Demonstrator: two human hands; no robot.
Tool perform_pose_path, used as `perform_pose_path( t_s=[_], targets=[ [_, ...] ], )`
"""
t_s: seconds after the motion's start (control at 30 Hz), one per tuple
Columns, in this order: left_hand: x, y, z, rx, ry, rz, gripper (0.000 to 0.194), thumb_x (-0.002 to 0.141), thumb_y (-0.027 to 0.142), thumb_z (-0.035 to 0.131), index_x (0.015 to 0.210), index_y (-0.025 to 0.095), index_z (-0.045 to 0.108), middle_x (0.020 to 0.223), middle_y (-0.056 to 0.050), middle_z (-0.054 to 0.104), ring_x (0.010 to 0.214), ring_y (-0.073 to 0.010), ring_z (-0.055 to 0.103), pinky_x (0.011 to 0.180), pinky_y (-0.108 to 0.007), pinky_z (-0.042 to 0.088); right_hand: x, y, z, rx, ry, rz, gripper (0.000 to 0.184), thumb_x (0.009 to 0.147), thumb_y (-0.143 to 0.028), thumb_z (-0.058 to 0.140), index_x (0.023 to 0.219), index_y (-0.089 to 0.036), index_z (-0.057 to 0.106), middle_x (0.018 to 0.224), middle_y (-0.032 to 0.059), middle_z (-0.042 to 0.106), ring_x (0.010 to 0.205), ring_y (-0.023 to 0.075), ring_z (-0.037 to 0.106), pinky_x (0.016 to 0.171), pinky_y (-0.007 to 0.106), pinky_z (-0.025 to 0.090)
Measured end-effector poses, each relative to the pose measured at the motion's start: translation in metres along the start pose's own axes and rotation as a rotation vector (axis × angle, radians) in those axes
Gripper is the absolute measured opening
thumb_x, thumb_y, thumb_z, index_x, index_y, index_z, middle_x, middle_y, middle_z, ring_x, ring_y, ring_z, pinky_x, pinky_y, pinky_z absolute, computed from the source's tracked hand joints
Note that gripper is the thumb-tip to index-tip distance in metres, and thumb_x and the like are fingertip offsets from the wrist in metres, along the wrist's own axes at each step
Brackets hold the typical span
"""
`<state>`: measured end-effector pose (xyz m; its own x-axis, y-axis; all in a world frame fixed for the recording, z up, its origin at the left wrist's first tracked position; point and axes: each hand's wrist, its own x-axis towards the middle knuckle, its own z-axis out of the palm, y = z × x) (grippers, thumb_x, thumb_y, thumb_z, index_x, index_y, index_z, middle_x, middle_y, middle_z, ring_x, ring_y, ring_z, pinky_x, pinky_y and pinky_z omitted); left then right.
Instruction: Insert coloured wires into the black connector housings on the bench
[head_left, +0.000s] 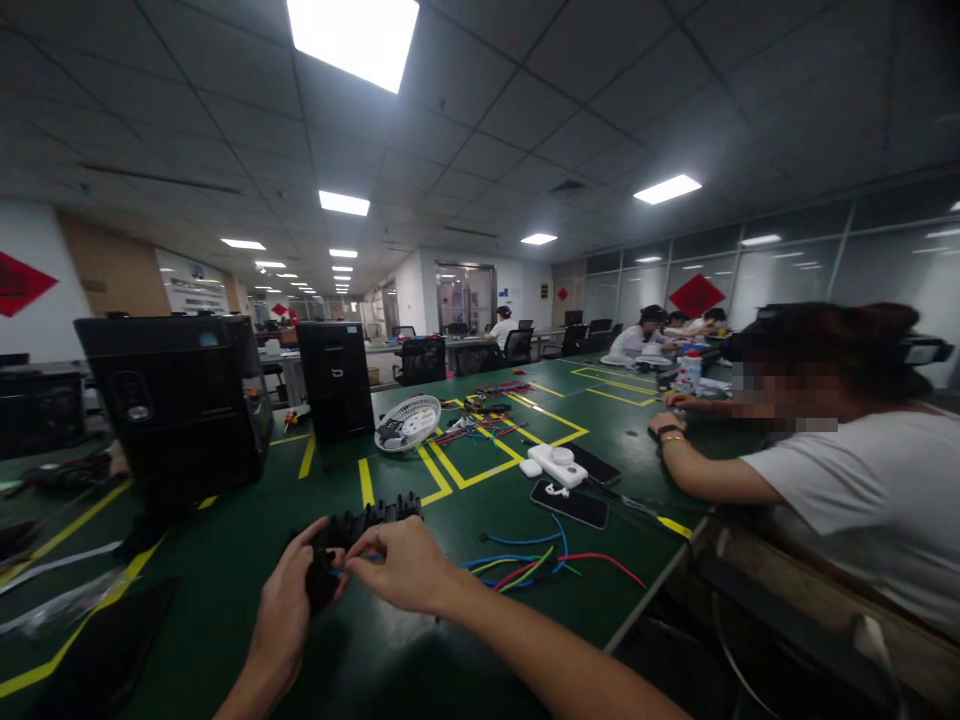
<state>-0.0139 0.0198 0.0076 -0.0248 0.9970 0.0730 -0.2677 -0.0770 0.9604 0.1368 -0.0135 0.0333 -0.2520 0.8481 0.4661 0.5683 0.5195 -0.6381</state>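
Low in the head view, my left hand is closed around a dark black part above the green table. My right hand meets it from the right, fingertips pinched together against the part. A speck of blue shows at those fingertips, too small to name. Just behind my hands lies a black toothed strip, partly covered by my right hand. Right of my forearm are loose blue, red and yellow-green wires on the tabletop.
Two black computer cases stand at the left. A white plastic basket, a coloured wire pile, a phone and a white device lie ahead. Pliers rest near the right edge. A co-worker sits at the right.
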Motion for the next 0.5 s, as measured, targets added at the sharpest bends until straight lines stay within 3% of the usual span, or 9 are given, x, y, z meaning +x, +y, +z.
perform_pose_path(
  t_s=[0.13, 0.3, 0.37, 0.5],
  targets=[
    [-0.005, 0.009, 0.001, -0.111, 0.151, 0.062, 0.051, 0.081, 0.029, 0.049, 0.131, 0.024, 0.049, 0.081, -0.001, 0.065, 0.066, -0.0148, 0.062, 0.055, -0.025, 0.052, 0.0, -0.011, 0.005, -0.053, 0.034, -0.021, 0.02, 0.086, -0.027, 0.056, 0.099, -0.018, 0.068, 0.08, 0.0016, 0.071, 0.066, 0.0123, 0.063, 0.056, 0.018, 0.042],
    [-0.01, 0.03, 0.002, -0.236, 0.318, -0.027, 0.043, 0.08, 0.017, 0.047, 0.122, 0.024, 0.056, 0.089, -0.004, 0.066, 0.07, -0.0144, 0.063, 0.053, -0.023, 0.052, 0.013, -0.026, 0.03, -0.087, 0.024, -0.053, 0.018, 0.089, -0.031, 0.054, 0.095, -0.019, 0.066, 0.08, 0.0008, 0.07, 0.066, 0.0116, 0.062, 0.057, 0.018, 0.042],
    [-0.002, 0.038, -0.014, -0.326, 0.338, -0.028, 0.039, 0.08, 0.015, 0.045, 0.115, 0.024, 0.059, 0.088, -0.003, 0.066, 0.07, -0.015, 0.063, 0.055, -0.025, 0.053, 0.013, -0.025, 0.032, -0.103, 0.018, -0.082, 0.018, 0.089, -0.031, 0.053, 0.097, -0.02, 0.064, 0.081, 0.0006, 0.07, 0.066, 0.0117, 0.062, 0.058, 0.018, 0.042],
    [0.022, 0.041, -0.063, -0.456, 0.515, -0.115, 0.033, 0.082, 0.018, 0.034, 0.098, 0.025, 0.062, 0.073, 0.0, 0.064, 0.063, -0.0171, 0.063, 0.054, -0.032, 0.054, 0.006, -0.017, 0.016, -0.135, 0.02, -0.025, 0.017, 0.089, -0.028, 0.053, 0.095, -0.017, 0.064, 0.078, 0.0021, 0.069, 0.066, 0.0135, 0.063, 0.058, 0.02, 0.044]
  ],
)
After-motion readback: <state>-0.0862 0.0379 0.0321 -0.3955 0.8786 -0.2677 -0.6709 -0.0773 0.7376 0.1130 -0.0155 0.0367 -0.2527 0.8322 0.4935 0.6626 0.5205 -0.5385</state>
